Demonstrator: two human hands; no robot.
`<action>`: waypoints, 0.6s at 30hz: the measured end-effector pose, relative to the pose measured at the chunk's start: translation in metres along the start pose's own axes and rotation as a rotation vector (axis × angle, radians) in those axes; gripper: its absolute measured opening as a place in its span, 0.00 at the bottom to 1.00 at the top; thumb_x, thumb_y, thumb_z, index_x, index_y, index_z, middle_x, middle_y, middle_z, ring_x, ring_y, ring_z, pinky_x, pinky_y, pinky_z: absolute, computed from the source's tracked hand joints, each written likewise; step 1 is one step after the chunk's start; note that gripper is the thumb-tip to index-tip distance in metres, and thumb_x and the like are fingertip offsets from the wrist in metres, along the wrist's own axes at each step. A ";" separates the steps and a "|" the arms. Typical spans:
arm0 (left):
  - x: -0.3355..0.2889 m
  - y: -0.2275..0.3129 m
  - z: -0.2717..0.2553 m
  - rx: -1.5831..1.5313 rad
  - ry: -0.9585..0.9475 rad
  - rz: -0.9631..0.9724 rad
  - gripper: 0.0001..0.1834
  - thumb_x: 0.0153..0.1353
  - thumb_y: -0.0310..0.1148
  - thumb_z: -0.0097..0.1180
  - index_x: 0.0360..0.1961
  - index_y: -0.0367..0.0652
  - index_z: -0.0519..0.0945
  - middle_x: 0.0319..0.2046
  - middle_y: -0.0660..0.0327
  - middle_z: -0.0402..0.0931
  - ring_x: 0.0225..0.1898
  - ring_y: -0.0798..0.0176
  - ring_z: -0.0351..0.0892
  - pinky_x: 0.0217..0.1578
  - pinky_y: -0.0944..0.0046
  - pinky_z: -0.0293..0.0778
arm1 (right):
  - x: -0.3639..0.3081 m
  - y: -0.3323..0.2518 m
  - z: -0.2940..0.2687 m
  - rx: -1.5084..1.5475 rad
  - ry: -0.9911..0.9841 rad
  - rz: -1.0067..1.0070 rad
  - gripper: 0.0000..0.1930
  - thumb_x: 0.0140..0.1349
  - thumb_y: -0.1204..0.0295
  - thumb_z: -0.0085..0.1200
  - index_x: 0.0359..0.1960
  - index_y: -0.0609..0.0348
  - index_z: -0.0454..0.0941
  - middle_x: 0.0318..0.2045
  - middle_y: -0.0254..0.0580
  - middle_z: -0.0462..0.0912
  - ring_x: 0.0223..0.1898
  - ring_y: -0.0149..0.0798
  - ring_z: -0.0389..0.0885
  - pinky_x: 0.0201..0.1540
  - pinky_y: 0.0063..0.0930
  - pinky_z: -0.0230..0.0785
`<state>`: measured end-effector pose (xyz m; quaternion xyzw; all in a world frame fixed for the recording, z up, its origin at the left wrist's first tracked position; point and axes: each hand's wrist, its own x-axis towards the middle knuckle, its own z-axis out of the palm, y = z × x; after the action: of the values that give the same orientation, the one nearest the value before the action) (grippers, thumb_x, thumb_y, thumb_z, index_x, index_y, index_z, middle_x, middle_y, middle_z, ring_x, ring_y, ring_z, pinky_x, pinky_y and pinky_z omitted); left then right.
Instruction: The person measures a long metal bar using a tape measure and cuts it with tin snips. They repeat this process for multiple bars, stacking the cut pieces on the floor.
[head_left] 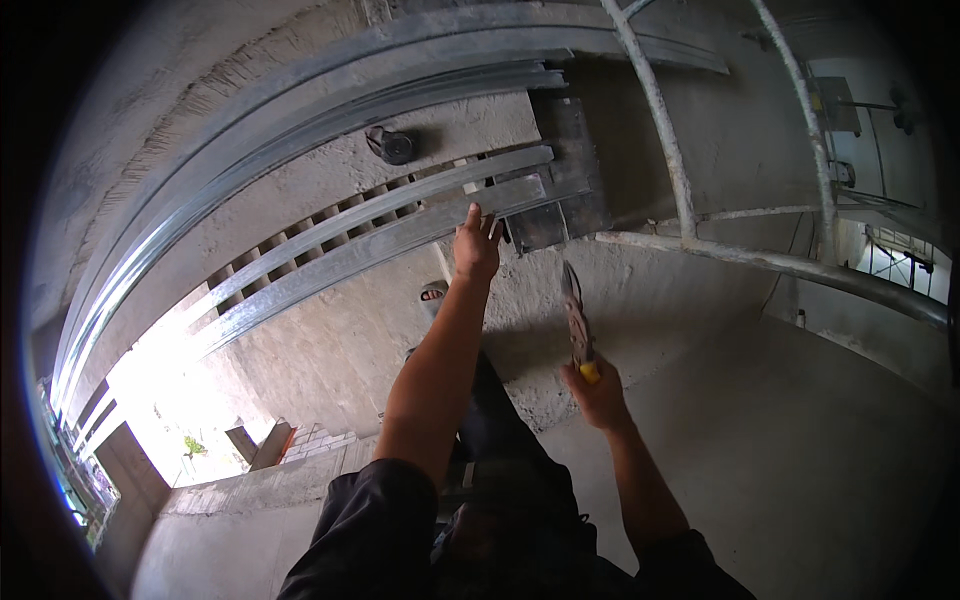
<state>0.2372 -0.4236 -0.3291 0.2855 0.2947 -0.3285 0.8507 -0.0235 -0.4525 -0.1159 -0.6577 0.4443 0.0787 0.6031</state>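
Observation:
My left hand [477, 245] reaches forward with its fingers stretched and apart, at the near edge of a long galvanised metal channel [385, 240]. Whether the fingertips touch the metal, I cannot tell. My right hand [602, 398] is closed around the handles of a pair of tin snips [578, 325], a yellow grip showing at the fingers. The snips' jaws point up and away from me, apart from the channel. A second channel [400, 192] runs parallel just beyond, over a row of rectangular openings.
More long metal profiles [330, 125] lie farther back. A dark round object [397, 147] rests on the concrete between. Whitish scaffold pipes [655, 110] stand at the right, with a horizontal pipe [780, 262] low down. My sandalled foot [433, 293] is near the channels. Bright daylight enters at left.

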 end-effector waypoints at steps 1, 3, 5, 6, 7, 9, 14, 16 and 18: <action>0.017 -0.007 -0.006 -0.014 -0.014 0.004 0.38 0.69 0.41 0.57 0.70 0.38 0.50 0.70 0.54 0.57 0.71 0.48 0.57 0.65 0.45 0.61 | 0.018 -0.041 0.004 -0.021 -0.113 -0.148 0.09 0.63 0.68 0.61 0.36 0.59 0.75 0.23 0.37 0.76 0.24 0.32 0.76 0.29 0.28 0.68; 0.038 -0.023 -0.004 0.014 -0.036 0.013 0.37 0.69 0.43 0.57 0.69 0.40 0.53 0.67 0.54 0.62 0.68 0.49 0.62 0.60 0.47 0.65 | 0.059 -0.116 0.027 -0.118 -0.401 -0.426 0.10 0.64 0.67 0.61 0.38 0.58 0.74 0.23 0.36 0.77 0.23 0.32 0.76 0.28 0.28 0.69; 0.063 -0.036 -0.009 0.205 -0.044 -0.052 0.33 0.69 0.44 0.56 0.67 0.39 0.60 0.65 0.56 0.64 0.67 0.51 0.64 0.62 0.48 0.64 | 0.087 -0.172 0.081 -0.105 -0.776 -0.516 0.15 0.63 0.63 0.62 0.39 0.60 0.73 0.25 0.40 0.81 0.24 0.38 0.80 0.30 0.31 0.73; 0.072 -0.042 -0.013 0.298 -0.051 -0.078 0.32 0.69 0.44 0.56 0.66 0.38 0.63 0.64 0.57 0.64 0.66 0.52 0.65 0.63 0.48 0.64 | 0.095 -0.193 0.110 -0.043 -0.990 -0.471 0.14 0.61 0.64 0.64 0.37 0.60 0.74 0.27 0.40 0.80 0.29 0.36 0.81 0.32 0.31 0.71; 0.076 -0.051 -0.017 0.402 -0.073 -0.168 0.30 0.70 0.47 0.54 0.64 0.38 0.67 0.63 0.57 0.65 0.63 0.53 0.67 0.58 0.49 0.67 | 0.104 -0.209 0.140 -0.084 -1.208 -0.497 0.19 0.62 0.59 0.64 0.39 0.63 0.74 0.29 0.46 0.81 0.33 0.43 0.83 0.37 0.37 0.74; 0.086 -0.073 -0.046 0.397 -0.051 -0.328 0.30 0.70 0.49 0.53 0.64 0.39 0.68 0.63 0.56 0.66 0.62 0.53 0.68 0.57 0.49 0.68 | 0.097 -0.214 0.203 -0.009 -1.604 -0.459 0.27 0.62 0.52 0.62 0.45 0.67 0.74 0.35 0.53 0.82 0.39 0.49 0.83 0.46 0.41 0.73; 0.079 -0.071 -0.103 0.185 0.307 -0.193 0.39 0.64 0.57 0.56 0.70 0.51 0.62 0.69 0.53 0.58 0.66 0.52 0.63 0.63 0.49 0.62 | 0.054 -0.199 0.281 -0.124 -1.907 -0.620 0.37 0.58 0.41 0.59 0.52 0.66 0.76 0.46 0.54 0.83 0.50 0.49 0.81 0.52 0.40 0.71; 0.087 -0.050 -0.122 0.136 0.294 -0.082 0.40 0.63 0.53 0.58 0.71 0.51 0.60 0.70 0.54 0.55 0.69 0.50 0.59 0.65 0.49 0.60 | 0.058 -0.184 0.293 -0.057 -1.970 -0.488 0.37 0.58 0.40 0.59 0.52 0.66 0.76 0.46 0.54 0.83 0.50 0.49 0.81 0.53 0.40 0.71; 0.099 -0.036 -0.129 0.086 0.344 0.006 0.33 0.65 0.46 0.59 0.67 0.45 0.65 0.66 0.55 0.62 0.66 0.50 0.63 0.65 0.50 0.60 | 0.058 -0.172 0.302 0.010 -2.002 -0.355 0.37 0.58 0.40 0.59 0.52 0.66 0.76 0.46 0.54 0.82 0.50 0.50 0.80 0.53 0.40 0.71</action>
<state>0.2309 -0.3969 -0.4932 0.3746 0.4210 -0.2847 0.7755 0.2588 -0.2409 -0.1069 -0.3438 -0.3685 0.5006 0.7038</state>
